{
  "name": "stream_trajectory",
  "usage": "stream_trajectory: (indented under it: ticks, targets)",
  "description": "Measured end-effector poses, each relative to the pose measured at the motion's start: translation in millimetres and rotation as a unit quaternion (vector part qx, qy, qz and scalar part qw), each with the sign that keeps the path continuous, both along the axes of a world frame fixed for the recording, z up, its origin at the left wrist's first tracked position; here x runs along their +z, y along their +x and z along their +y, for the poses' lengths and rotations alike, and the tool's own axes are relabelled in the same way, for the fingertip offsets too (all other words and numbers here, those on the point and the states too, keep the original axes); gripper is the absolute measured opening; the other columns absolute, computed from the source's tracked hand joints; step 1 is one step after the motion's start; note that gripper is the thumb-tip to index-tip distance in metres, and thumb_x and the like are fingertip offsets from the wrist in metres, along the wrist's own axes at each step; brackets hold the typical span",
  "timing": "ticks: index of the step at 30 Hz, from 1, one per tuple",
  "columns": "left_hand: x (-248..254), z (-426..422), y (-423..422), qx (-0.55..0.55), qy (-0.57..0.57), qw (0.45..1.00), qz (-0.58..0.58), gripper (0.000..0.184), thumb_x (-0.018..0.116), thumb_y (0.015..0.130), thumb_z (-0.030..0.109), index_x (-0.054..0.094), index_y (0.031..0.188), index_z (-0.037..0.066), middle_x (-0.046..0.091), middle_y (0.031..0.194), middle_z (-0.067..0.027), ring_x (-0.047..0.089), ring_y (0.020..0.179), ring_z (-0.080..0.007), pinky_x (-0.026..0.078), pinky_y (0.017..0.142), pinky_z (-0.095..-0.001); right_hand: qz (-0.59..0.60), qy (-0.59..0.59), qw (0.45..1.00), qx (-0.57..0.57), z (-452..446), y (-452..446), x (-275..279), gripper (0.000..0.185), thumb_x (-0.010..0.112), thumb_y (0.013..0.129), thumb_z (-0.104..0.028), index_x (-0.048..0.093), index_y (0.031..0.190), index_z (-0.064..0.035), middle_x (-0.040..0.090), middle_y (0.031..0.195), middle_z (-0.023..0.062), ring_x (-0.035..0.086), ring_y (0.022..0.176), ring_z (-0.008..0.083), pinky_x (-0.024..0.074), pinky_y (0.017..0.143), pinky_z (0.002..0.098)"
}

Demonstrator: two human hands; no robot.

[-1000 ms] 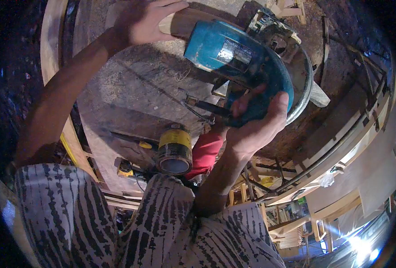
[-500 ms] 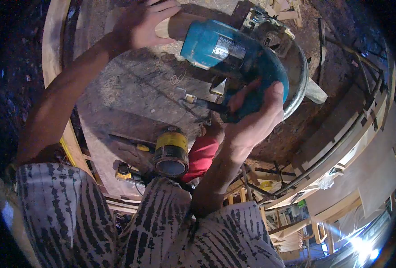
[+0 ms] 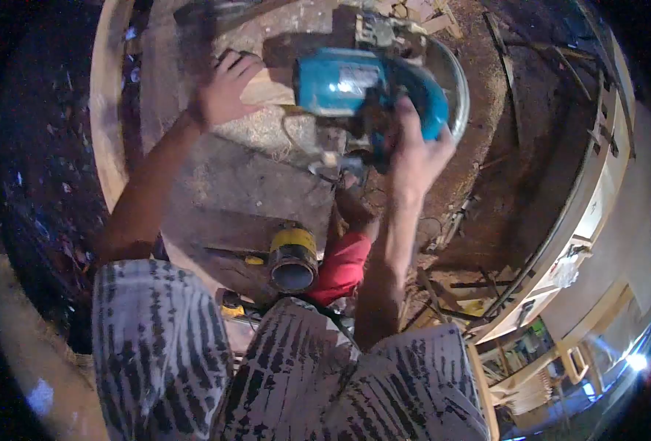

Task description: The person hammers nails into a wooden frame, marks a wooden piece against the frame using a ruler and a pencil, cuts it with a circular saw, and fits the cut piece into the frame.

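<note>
My right hand (image 3: 417, 151) is wrapped round the handle of a teal miter saw (image 3: 340, 81), blurred by motion. The saw's round metal guard (image 3: 459, 84) curves along its right side; the blade itself is hidden. To the left, my left hand (image 3: 226, 92) grips a pale piece of wood (image 3: 269, 88), thumb on the near side and fingers across the far side. The wood's right end runs up to the saw's motor housing, and I cannot tell whether they touch. Sawdust (image 3: 274, 132) lies just below the wood.
A can with a yellow band (image 3: 293, 253) stands near my knees, beside a yellow-handled tool (image 3: 254, 260). A red trouser leg (image 3: 340, 268) and a bare foot lie below the saw. Curved wooden rails (image 3: 109, 95) edge the left; wood scraps (image 3: 439, 18) lie at the back.
The view has shifted. The saw's body looks smaller and farther from me, lowered with my right hand on its handle. My left hand remains at the wood.
</note>
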State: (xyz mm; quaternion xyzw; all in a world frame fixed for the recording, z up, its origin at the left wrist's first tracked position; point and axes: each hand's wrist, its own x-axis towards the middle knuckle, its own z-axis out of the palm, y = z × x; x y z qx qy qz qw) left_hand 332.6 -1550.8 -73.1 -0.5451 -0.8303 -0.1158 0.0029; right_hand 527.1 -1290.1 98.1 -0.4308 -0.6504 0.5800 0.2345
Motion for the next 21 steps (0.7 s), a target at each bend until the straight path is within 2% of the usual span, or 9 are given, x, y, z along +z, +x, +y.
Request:
stream_trajectory:
  ticks: [1,3,5,7,11,13,17,19,21]
  targets:
    - [10,2,-3,-0.008,-0.002,1.0,0.009,0.078,0.084,0.073,0.052,0.06,0.134,0.01,0.056,0.138,-0.0039,0.049,0.129,-0.0269,0.047,0.106,-0.0427,-0.007,0.0,1.0,-0.002,7,15,7,0.021,0.077,0.092,-0.023,0.069,0.088,-0.0039,0.06,0.063,-0.0015,0.052,0.05,0.0075,0.0372,0.047,0.0242]
    - [30,10,0,0.018,-0.067,0.997,-0.046,0.078,0.084,0.073,0.051,0.059,0.135,0.011,0.055,0.138,-0.0039,0.05,0.127,-0.0262,0.047,0.106,-0.0446,-0.023,-0.001,1.0,-0.016,20,50,28,0.018,0.078,0.091,-0.02,0.069,0.087,-0.0044,0.06,0.064,-0.0017,0.052,0.051,0.0077,0.0375,0.047,0.0245]
    - [35,12,1,0.008,-0.05,0.997,-0.059,0.077,0.085,0.074,0.049,0.058,0.136,0.012,0.055,0.138,-0.0027,0.05,0.127,-0.0258,0.047,0.106,-0.0454,-0.053,0.002,0.998,-0.038,33,85,52,0.017,0.077,0.091,-0.018,0.067,0.084,-0.0054,0.059,0.064,-0.0018,0.051,0.051,0.0078,0.037,0.048,0.0251]
    - [45,17,1,0.039,-0.103,0.989,-0.103,0.079,0.085,0.074,0.047,0.056,0.138,0.012,0.054,0.138,-0.0014,0.05,0.129,-0.0255,0.046,0.107,-0.0475,-0.091,0.006,0.994,-0.061,47,121,68,0.017,0.076,0.091,-0.017,0.065,0.082,-0.0066,0.058,0.064,-0.0024,0.049,0.051,0.0078,0.0364,0.048,0.0251]
    - [45,17,5,0.041,-0.096,0.993,-0.061,0.082,0.085,0.074,0.048,0.053,0.141,0.012,0.054,0.139,-0.0004,0.051,0.13,-0.0266,0.048,0.105,-0.05,-0.097,0.042,0.989,-0.103,75,187,74,0.016,0.076,0.092,-0.017,0.065,0.084,-0.0072,0.057,0.065,-0.0032,0.047,0.051,0.0068,0.036,0.048,0.0244]
    - [48,18,8,0.048,-0.102,0.992,-0.047,0.085,0.084,0.075,0.051,0.05,0.143,0.013,0.053,0.141,-0.0035,0.051,0.131,-0.0293,0.047,0.105,-0.0552,-0.095,0.048,0.987,-0.124,89,218,71,0.014,0.076,0.091,-0.016,0.066,0.087,-0.0072,0.057,0.065,-0.0032,0.047,0.051,0.0059,0.0346,0.047,0.0234]
    - [44,38,24,0.063,-0.082,0.994,-0.022,0.082,0.084,0.075,0.047,0.052,0.141,0.013,0.054,0.141,-0.0073,0.055,0.128,-0.0325,0.047,0.102,-0.0553,-0.109,0.064,0.981,-0.149,104,263,78,0.015,0.076,0.091,-0.016,0.066,0.087,-0.0067,0.056,0.062,-0.003,0.046,0.048,0.0061,0.0332,0.046,0.0237]
    - [50,58,42,0.063,-0.015,0.99,-0.124,0.077,0.087,0.074,0.039,0.054,0.137,0.01,0.058,0.136,-0.012,0.058,0.124,-0.0355,0.046,0.101,-0.0529,-0.117,0.073,0.978,-0.159,106,273,78,0.016,0.077,0.091,-0.016,0.066,0.084,-0.0069,0.056,0.061,-0.0028,0.046,0.048,0.0064,0.0332,0.046,0.0242]
    - [52,67,45,0.064,-0.024,0.993,-0.094,0.075,0.088,0.073,0.035,0.055,0.135,0.009,0.06,0.132,-0.0136,0.059,0.121,-0.0362,0.047,0.1,-0.0509,-0.12,0.073,0.976,-0.167,104,280,79,0.018,0.077,0.091,-0.017,0.066,0.082,-0.0071,0.055,0.06,-0.0027,0.046,0.048,0.0066,0.0333,0.046,0.0247]
